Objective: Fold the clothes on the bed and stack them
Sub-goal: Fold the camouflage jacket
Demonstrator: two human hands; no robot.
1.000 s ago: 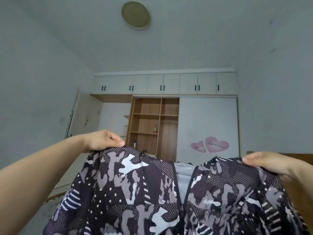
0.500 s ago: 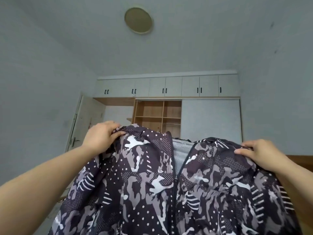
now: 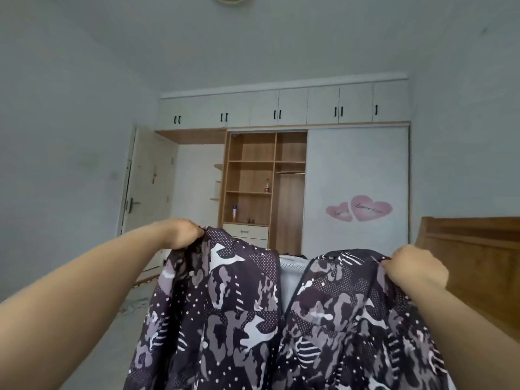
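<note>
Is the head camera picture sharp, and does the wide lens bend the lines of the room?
Head view: soft, even daylight with no glare; the wardrobe top edge and walls bow from the wide lens; the jacket is fairly sharp, gripped by the left hand and right hand; forearms look stretched near the frame edges.

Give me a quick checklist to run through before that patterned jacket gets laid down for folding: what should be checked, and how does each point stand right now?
1. Left hand grips one shoulder of the camouflage jacket: ok.
2. Right hand grips the other shoulder: ok.
3. Shoulders level: not ok, the left hand's side sits higher.
4. Jacket hangs spread between the hands, its zipper open at the top and the mesh lining showing: ok.
5. Sleeves hang free and untwisted: cannot tell, the fabric bunches under the left hand and the lower part is out of view.
6. Free space on the bed: cannot tell, only the wooden bed frame shows.
</note>
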